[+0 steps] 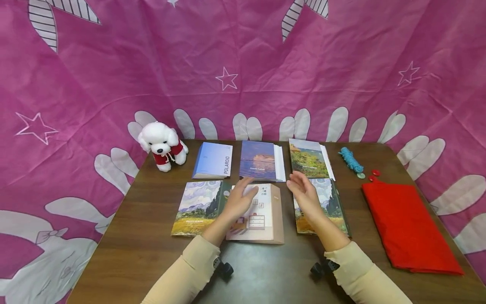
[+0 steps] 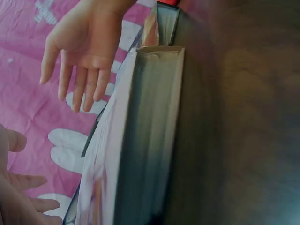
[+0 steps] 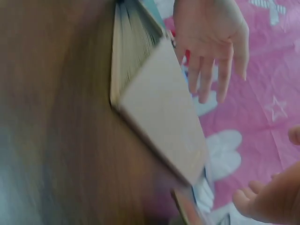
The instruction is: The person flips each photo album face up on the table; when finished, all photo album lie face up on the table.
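My left hand hovers over the upper left part of a cream photo album with drawn furniture on its cover. Its fingers are spread and relaxed, with nothing in them. My right hand is held above a landscape album on the right, palm turned inward and fingers loosely extended. The palms face each other across a gap. A matching landscape album lies left of the cream one. Page edges of an album show close up in the left wrist view; a pale cover appears in the right wrist view.
Along the back lie a blue Polaroid album, a sea-rock album and a garden album. A white toy dog stands at back left. Blue cord, red buttons and folded red cloth are at right.
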Demonstrator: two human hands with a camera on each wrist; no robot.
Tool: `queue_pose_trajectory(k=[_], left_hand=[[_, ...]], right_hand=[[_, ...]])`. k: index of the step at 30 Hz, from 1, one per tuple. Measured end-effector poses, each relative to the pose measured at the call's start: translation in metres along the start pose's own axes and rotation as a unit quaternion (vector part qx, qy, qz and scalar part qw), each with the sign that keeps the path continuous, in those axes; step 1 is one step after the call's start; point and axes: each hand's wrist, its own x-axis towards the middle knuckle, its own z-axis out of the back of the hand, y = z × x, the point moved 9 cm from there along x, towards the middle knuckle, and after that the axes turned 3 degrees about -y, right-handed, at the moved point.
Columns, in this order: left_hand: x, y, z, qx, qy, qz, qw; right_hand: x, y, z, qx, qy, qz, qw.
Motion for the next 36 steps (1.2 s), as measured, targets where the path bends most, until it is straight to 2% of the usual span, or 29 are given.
queue_pose_trajectory(k=[5, 10, 13, 17, 20, 23, 26, 29, 31, 33, 36], left_hand=[[-0.018, 0.003, 0.02, -0.044, -0.023, -0.009, 0.9987], [-0.029, 0.012, 0.041, -0.047, -0.047, -0.023, 0.9975], [-0.034, 0.021, 0.052, -0.054, -0.055, -0.011, 0.9969], [-0.041, 0.032, 0.067, -0.091, -0.07, -0.006, 0.9934], [-0.043, 0.041, 0.077, -0.108, -0.083, -0.006, 0.9907], [-0.045, 0.05, 0.087, -0.102, -0.092, -0.004, 0.9905], [-0.048, 0.06, 0.1, -0.09, -0.103, 0.005, 0.9906], [-0.052, 0.074, 0.116, -0.069, -0.123, 0.025, 0.9896], [-0.055, 0.086, 0.127, -0.057, -0.134, 0.051, 0.9881], [-0.058, 0.097, 0.137, -0.044, -0.137, 0.078, 0.9865], [-0.063, 0.109, 0.149, -0.042, -0.135, 0.101, 0.9849]], right_hand=[[-0.008, 0.001, -0.026, 0.015, 0.019, 0.009, 1.0], [-0.018, 0.0, -0.055, 0.051, 0.038, 0.011, 0.998], [-0.024, 0.0, -0.074, 0.053, 0.042, 0.02, 0.998], [-0.032, 0.0, -0.103, 0.05, 0.048, 0.025, 0.997], [-0.038, -0.001, -0.124, 0.07, 0.052, 0.017, 0.996], [-0.041, -0.004, -0.142, 0.082, 0.049, 0.012, 0.995], [-0.045, -0.009, -0.162, 0.084, 0.068, 0.003, 0.994], [-0.052, -0.019, -0.183, 0.07, 0.123, -0.033, 0.989], [-0.057, -0.025, -0.196, 0.062, 0.161, -0.055, 0.984], [-0.061, -0.028, -0.206, 0.07, 0.189, -0.071, 0.977], [-0.063, -0.026, -0.217, 0.104, 0.206, -0.071, 0.97]])
